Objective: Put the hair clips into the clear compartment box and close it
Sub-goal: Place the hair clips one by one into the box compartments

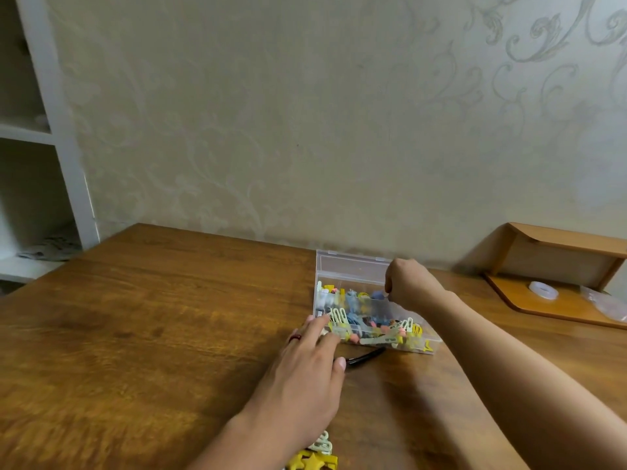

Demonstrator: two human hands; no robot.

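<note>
The clear compartment box [428, 346] lies open on the wooden table, its lid [353, 266] standing up against the wall. Yellow, blue, cream and pink hair clips [353, 305] fill its compartments. My left hand [307, 362] lies flat, straight fingers touching the box's front left corner. My right hand [409, 286] hovers over the back right part of the box with fingers curled downward; what they hold is hidden. A dark clip [368, 355] lies on the table just in front of the box. Cream and yellow star clips [317, 457] lie near the bottom edge, by my left forearm.
The wooden table [152, 334] meets a patterned wall. A small wooden shelf [556, 262] stands at the right with a tape roll [543, 290] and a plastic bag [607, 303] on its base. White shelving [44, 164] stands at the left.
</note>
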